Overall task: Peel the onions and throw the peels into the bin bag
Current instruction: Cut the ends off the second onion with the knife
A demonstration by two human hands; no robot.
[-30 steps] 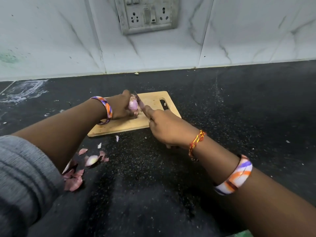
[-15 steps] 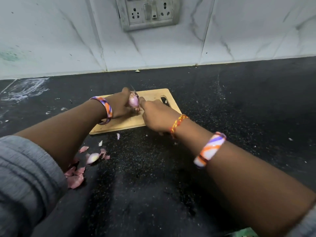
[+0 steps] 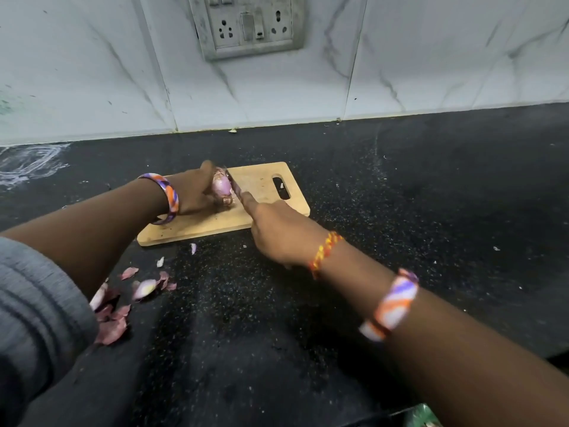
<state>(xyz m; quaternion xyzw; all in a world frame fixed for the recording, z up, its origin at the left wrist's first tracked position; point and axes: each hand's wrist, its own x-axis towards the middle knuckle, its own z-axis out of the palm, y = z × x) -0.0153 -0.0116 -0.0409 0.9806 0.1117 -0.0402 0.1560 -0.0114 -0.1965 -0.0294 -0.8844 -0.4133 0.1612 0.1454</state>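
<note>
A small purple onion [image 3: 221, 185] stands on the wooden cutting board [image 3: 261, 180]. My left hand [image 3: 194, 192] grips it from the left. My right hand [image 3: 277, 232] holds a knife, forefinger stretched along the blade's back. The knife blade [image 3: 234, 188] lies against the onion's right side. Its handle is hidden in my fist. Loose purple peels [image 3: 123, 303] lie scattered on the black counter below my left forearm. A green corner [image 3: 425, 416] shows at the bottom edge; I cannot tell whether it is the bin bag.
The black speckled counter [image 3: 400, 211] stretches to the right and front of the board. A white marble-tiled wall with a socket plate [image 3: 249, 26] rises behind. Small peel scraps [image 3: 193, 248] lie just in front of the board.
My right hand has drawn back toward me from the onion, and the blade now rests against the onion's right side. My left hand keeps its grip on the onion.
</note>
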